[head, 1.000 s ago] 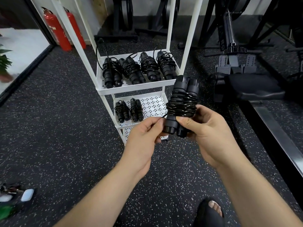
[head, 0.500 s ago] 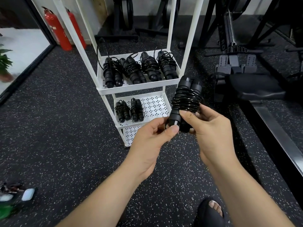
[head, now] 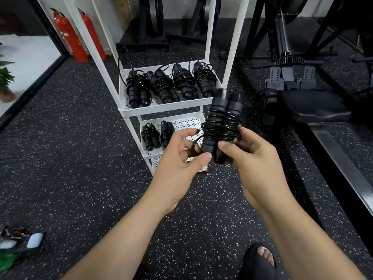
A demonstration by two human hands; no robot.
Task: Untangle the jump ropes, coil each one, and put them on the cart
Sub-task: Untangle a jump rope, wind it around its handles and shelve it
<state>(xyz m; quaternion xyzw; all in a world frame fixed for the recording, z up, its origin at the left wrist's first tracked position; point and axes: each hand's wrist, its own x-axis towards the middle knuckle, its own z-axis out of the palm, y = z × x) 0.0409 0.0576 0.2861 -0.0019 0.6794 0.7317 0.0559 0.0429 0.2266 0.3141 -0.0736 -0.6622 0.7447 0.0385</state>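
Black cord was wound tightly around 2 black handles set side by side, forming the jump rope, which was held nearly upright in mid-air in front of the right side of the white cart. The right hand had its grip clamped on the lower part of the bundle, thumb across the front of the handles and fingers curled behind the coil. The left hand had its grip closed at the bundle's lower end, with the thumb tip against the base of 1 handle and a short loop of cord passing by its curled fingers. On the cart's upper tray lay 4 wound ropes in a row, handles pointing toward the camera. On the lower tray lay 2 wound ropes, at its left side. The cart stood on a black speckled floor. Behind it to the left stood 2 red fire extinguishers against the wall. A black exercise machine occupied the right side. A foot in a black sandal showed at the bottom edge, and a small white case lay on the floor at lower left.
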